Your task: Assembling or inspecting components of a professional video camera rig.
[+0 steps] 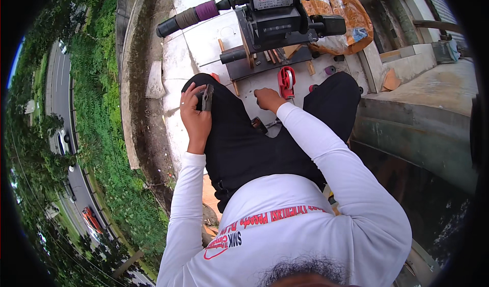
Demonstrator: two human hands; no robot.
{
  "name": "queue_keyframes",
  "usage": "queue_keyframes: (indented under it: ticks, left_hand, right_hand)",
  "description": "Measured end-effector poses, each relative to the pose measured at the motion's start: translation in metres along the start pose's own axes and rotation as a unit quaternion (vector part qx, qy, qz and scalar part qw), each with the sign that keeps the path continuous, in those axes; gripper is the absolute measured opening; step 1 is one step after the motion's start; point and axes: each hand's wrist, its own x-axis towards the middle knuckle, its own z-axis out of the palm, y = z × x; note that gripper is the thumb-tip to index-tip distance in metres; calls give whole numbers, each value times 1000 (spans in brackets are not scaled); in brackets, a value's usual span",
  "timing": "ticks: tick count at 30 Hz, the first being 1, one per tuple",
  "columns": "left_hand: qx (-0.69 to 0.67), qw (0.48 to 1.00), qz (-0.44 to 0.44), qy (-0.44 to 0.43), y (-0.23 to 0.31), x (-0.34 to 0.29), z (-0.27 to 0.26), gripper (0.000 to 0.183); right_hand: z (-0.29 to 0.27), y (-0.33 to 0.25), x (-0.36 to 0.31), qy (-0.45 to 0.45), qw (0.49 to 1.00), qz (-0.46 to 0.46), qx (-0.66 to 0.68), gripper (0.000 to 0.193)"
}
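Over my left knee, my left hand [195,115] grips a small dark grey, block-like piece [207,97] with a black part beside the fingers; its exact kind is unclear. My right hand [268,100] is closed between my knees, its fingertips pinched together. Whatever may be between those fingers is too small to make out. Just beyond the right hand, a red tape dispenser [287,83] with a roll in it stands on the floor. Farther off is a black hand-cranked winding machine [275,17] with a counter; its long handle has purple and brown sections [196,15].
The machine sits on a dark base [242,70] with wooden strips. An orange plastic sack [351,20] lies behind it. To the right runs a concrete ledge [423,88]. A mossy wall edge [136,78] is at left, with greenery and a road [61,83] far below.
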Motion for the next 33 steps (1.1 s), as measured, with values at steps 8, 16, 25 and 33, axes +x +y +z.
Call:
queue_keyframes:
  ticks: [8, 16, 25, 33]
  left_hand:
    - [169, 980, 71, -81, -16, 32, 1, 28]
    - [326, 895, 134, -275, -79, 128, 81, 80]
    - [207, 863, 165, -432, -99, 163, 137, 40]
    - [120, 855, 72, -499, -123, 194, 112, 38]
  right_hand:
    - [-122, 78, -75, 158, 977, 53, 137, 32]
    - [-118, 77, -81, 93, 956, 75, 269, 46]
    - [-103, 51, -66, 5, 974, 42, 222, 43]
    - [-99, 57, -70, -13, 973, 55, 224, 44]
